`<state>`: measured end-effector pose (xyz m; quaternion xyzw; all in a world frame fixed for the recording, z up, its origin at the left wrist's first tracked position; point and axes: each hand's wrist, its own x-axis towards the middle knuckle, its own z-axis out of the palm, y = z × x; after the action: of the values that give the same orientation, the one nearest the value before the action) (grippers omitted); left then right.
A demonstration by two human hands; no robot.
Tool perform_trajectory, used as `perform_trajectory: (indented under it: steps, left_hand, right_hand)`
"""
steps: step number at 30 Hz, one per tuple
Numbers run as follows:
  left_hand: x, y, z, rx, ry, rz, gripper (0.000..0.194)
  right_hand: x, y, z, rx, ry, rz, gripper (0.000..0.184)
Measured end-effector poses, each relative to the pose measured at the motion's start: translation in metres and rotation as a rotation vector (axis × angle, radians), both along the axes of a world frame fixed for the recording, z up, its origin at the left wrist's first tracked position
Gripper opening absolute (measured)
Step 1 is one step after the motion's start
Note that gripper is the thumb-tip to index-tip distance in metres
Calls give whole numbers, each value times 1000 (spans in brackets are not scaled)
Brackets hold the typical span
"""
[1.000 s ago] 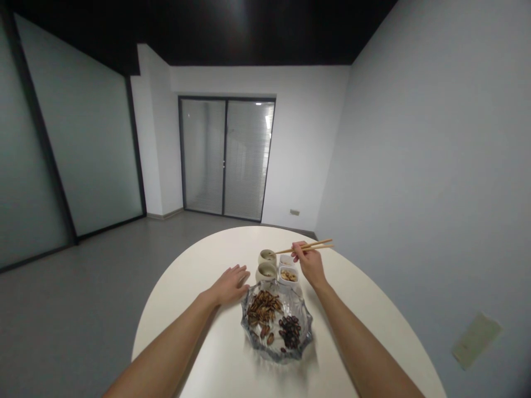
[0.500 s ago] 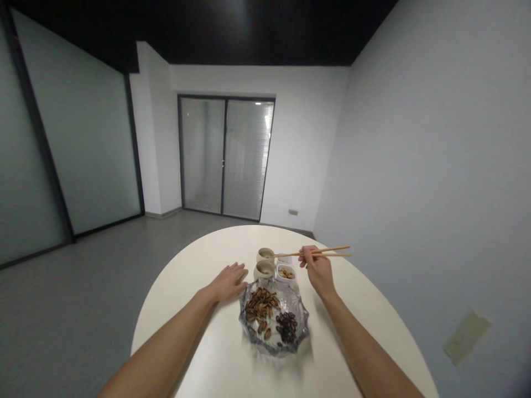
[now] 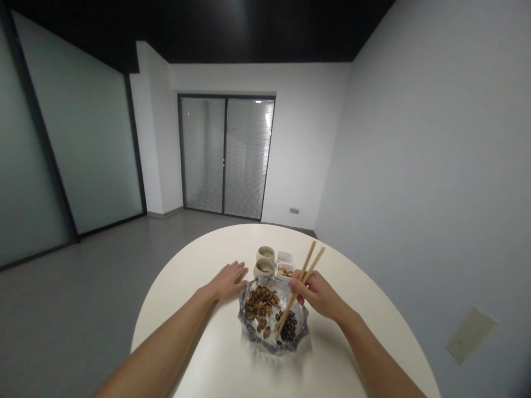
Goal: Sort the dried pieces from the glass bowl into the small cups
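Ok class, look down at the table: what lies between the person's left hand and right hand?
In the head view, a glass bowl of brown seeds and dark beans lies between the left hand and the right hand, which holds chopsticks.

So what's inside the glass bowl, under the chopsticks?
The glass bowl holds a heap of striped brown seeds and a pile of dark seeds. The chopsticks and right hand cover part of the dark pile, hiding what lies beneath.
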<state>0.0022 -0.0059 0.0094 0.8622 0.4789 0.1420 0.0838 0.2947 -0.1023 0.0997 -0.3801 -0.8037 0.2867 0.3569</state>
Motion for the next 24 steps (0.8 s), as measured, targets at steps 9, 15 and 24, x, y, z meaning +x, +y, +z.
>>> perform_trajectory:
  steps: [9, 15, 24]
  left_hand:
    - [1, -1, 2, -17, 7, 0, 52]
    - [1, 1, -1, -2, 6, -5, 52]
    - [2, -1, 2, 0, 9, -5, 52]
  right_hand:
    - [-12, 1, -8, -28, 75, 41, 33]
    - [-10, 6, -12, 28, 102, -32, 32]
    - [-7, 1, -7, 73, 1, -2, 34]
